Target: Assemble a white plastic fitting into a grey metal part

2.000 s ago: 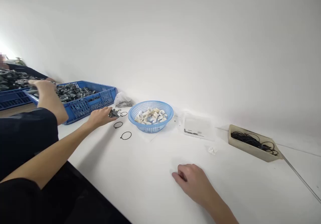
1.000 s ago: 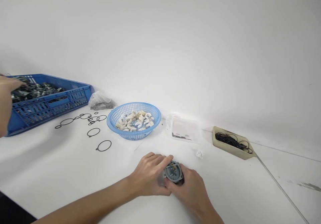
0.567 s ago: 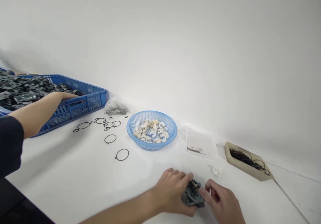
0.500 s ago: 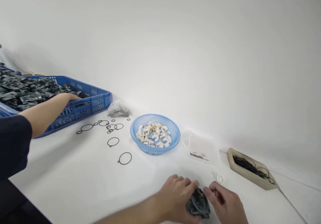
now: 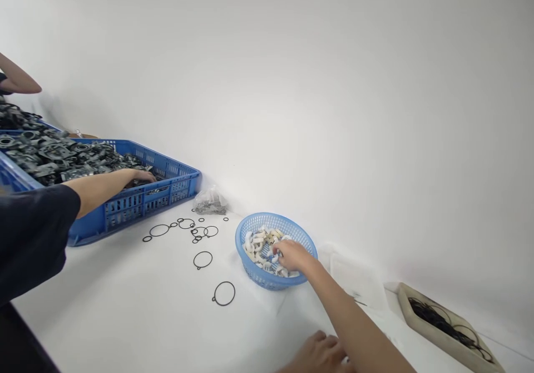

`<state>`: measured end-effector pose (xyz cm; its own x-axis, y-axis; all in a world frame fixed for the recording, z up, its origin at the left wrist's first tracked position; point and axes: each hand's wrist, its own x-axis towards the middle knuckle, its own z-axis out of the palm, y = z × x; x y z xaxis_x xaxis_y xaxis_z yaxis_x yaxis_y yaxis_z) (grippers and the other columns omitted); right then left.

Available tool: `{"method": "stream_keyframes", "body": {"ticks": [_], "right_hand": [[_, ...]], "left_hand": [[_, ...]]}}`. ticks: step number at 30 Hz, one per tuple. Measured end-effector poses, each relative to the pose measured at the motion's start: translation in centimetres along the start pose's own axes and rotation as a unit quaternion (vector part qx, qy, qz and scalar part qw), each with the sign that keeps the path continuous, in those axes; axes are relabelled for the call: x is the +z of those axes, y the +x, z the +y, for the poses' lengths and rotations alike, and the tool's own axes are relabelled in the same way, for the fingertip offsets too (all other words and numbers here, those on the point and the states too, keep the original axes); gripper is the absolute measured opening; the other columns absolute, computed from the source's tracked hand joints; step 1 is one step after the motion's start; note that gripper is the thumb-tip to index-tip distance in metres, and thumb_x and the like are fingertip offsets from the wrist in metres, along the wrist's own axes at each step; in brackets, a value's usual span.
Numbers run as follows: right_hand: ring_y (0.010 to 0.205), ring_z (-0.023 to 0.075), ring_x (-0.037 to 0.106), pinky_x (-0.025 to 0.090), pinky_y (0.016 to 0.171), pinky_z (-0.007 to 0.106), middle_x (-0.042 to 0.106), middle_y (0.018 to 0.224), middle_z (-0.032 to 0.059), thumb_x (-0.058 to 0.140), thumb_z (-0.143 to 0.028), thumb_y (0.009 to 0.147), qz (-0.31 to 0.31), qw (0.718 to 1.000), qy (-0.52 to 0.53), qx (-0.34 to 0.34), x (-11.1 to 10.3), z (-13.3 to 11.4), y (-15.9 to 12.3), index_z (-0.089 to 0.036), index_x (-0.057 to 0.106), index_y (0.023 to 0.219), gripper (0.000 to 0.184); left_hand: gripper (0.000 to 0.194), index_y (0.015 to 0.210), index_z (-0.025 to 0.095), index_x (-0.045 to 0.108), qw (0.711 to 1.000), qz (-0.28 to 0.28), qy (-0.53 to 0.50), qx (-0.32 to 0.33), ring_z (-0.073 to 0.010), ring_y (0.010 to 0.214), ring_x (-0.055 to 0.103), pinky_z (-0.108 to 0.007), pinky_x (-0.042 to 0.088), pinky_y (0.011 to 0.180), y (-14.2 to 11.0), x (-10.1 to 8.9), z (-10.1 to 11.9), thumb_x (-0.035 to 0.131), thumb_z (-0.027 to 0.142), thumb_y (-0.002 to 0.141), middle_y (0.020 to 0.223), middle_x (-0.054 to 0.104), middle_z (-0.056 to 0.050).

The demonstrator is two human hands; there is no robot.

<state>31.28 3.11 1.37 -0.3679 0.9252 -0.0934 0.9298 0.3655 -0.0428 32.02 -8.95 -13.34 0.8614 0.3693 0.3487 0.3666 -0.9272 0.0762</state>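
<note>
My right hand [image 5: 292, 254] is inside the round blue basket [image 5: 311, 244], its curled fingers down among white and yellowish C-shaped parts [image 5: 259, 240]. Whatever lies between those fingertips is too small to make out. At the bottom edge, my left hand [image 5: 320, 353] is closed, fingers bent, partly covered by my right forearm. The dark grey plastic housing it gripped half a second ago is hidden now. A small white bit [image 5: 345, 359] shows beside its fingers.
A co-worker's hand [image 5: 144, 176] reaches into a blue crate [image 5: 177, 186] of dark grey parts. Black rubber rings [image 5: 224, 294] lie on the white table. Behind them sits a clear plastic bag [image 5: 211, 201]. At right stand a clear tray [image 5: 359, 277] and a beige tray [image 5: 442, 337] of black rings.
My right hand has left the grey housing and moved up and left into the blue basket. The view has shifted, and my left hand now sits lower in it.
</note>
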Motion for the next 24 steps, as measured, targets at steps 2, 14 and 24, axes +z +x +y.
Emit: {"method": "stream_keyframes", "body": {"ticks": [2, 14, 24], "right_hand": [[0.108, 0.0201, 0.06, 0.052, 0.097, 0.041, 0.062, 0.115, 0.0083, 0.064, -0.036, 0.096, -0.045, 0.999, -0.015, 0.008, 0.9, -0.5, 2.0, -0.013, 0.063, 0.113, 0.03], [0.107, 0.0138, 0.06, 0.05, 0.089, 0.022, 0.06, 0.123, 0.0027, 0.066, -0.027, 0.088, 0.029, 0.977, 0.202, -0.063, -2.4, 1.2, -4.6, -0.017, 0.064, 0.095, 0.013], [0.103, 0.0156, 0.059, 0.05, 0.1, 0.033, 0.058, 0.122, 0.0013, 0.068, -0.035, 0.088, 0.052, 0.924, 0.374, 0.061, -1.8, 5.7, -23.4, -0.031, 0.061, 0.121, 0.034]], "left_hand": [[0.031, 0.093, 0.023, 0.062, 1.0, -0.02, -0.008, -0.005, -0.019, 0.076, 0.064, -0.03, 0.038, 0.054, 0.3, 0.0, -0.2, 0.065, 0.053, 0.09, 0.09, 0.071, -0.003], [0.052, 0.126, 0.022, 0.048, 0.995, 0.042, -0.09, 0.004, -0.025, 0.091, 0.063, -0.037, 0.05, 0.079, -2.6, -2.5, 1.4, 0.057, 0.06, 0.09, 0.103, 0.064, -0.007], [0.075, 0.141, 0.027, 0.041, 0.957, -0.012, -0.284, -0.053, -0.0286, 0.103, 0.058, -0.045, 0.047, 0.094, -3.7, -7.1, 2.1, 0.067, 0.041, 0.072, 0.117, 0.063, -0.005]]}}
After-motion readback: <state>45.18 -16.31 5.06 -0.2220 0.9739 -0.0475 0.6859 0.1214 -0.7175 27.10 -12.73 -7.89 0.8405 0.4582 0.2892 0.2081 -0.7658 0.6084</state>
